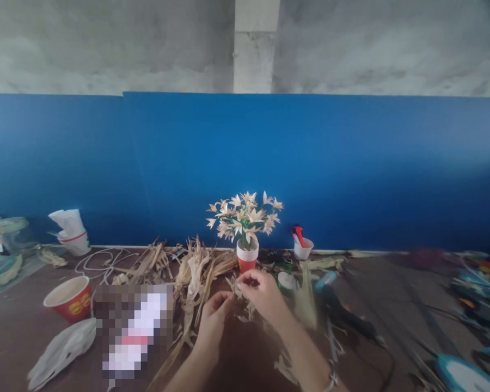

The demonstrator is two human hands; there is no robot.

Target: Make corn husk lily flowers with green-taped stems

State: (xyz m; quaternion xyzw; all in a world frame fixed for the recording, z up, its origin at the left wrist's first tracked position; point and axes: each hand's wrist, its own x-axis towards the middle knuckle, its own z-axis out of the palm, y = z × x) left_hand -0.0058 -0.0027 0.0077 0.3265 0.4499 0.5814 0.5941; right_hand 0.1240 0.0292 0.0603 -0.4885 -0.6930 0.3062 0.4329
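My left hand and my right hand meet low in the middle of the view, fingers closed in a pinch. Between their fingertips is a small pale piece of dried husk, shaped like petals; its finer detail is blurred. Just beyond them stands a bunch of pale husk flowers with green stems, upright in a red and white paper cup. Scraps of husk lie on the brown table beneath my hands.
Dried husks are heaped left of the cup. Further left are a red paper bowl, a white cable and a blurred-out object. On the right stand a white cup with a red-handled tool and a dark tool. A blue partition closes the back.
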